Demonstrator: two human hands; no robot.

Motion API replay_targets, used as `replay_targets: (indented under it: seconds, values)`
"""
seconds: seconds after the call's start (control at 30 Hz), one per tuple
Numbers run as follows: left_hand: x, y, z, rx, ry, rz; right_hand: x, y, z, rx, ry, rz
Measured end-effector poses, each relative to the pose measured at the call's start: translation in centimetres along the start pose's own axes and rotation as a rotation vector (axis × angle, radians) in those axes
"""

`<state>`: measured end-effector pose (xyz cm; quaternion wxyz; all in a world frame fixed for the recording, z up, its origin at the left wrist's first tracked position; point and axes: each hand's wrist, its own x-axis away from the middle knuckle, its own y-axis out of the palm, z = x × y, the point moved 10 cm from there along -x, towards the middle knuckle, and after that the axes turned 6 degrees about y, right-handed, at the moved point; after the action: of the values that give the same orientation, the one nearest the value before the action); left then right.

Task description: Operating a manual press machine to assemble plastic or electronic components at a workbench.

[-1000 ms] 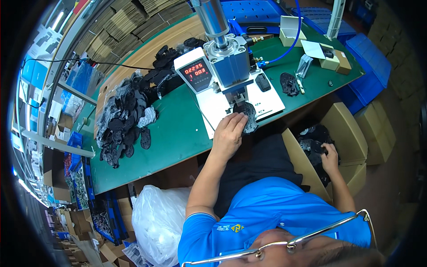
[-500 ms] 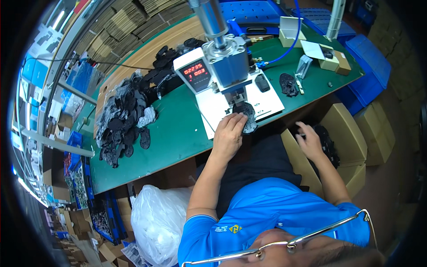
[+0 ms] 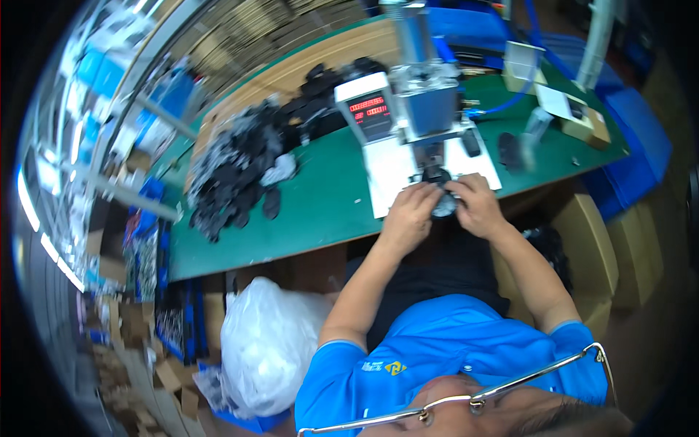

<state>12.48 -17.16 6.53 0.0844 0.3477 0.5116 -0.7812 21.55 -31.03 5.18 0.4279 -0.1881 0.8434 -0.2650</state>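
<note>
A dark oval plastic-looking piece lies at the front of the bench press, partly beneath its head, over the white base plate. My left hand grips its left edge with bent fingers. From the other side, my right hand pinches the right edge, fingertips close to the press tool. Fingers hide part of the piece, and motion blurs its details. To the left of the press column is a control box with a red lit display.
A heap of dark pieces covers the green table on the left. Small open boxes stand at the back right. Below the table edge are a cardboard box at right and a white plastic bag at left.
My right hand has come up from over the cardboard box to the piece at the press. My left hand stays on the piece. The whole view has shifted, so the bench sits further right.
</note>
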Motion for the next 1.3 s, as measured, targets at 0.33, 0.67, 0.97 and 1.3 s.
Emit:
replay_targets:
  seconds: [0.33,0.67,0.97,1.3]
  values:
    - [12.9,-12.9,-18.3,-0.382,-0.569,0.349,0.2,0.1,-0.1,-0.042,0.027,0.069]
    - [20.6,-19.6,-27.4,-0.741,-1.046,-0.191,0.1,0.1,-0.2,-0.054,0.043,0.082]
    - [13.7,-11.1,-8.7,-0.363,-0.448,-0.065,0.2,0.4,0.6,-0.033,0.050,0.092]
    - [13.8,-10.8,-4.3,-0.196,-0.456,0.184,0.2,0.6,0.1,-0.023,0.061,0.054]
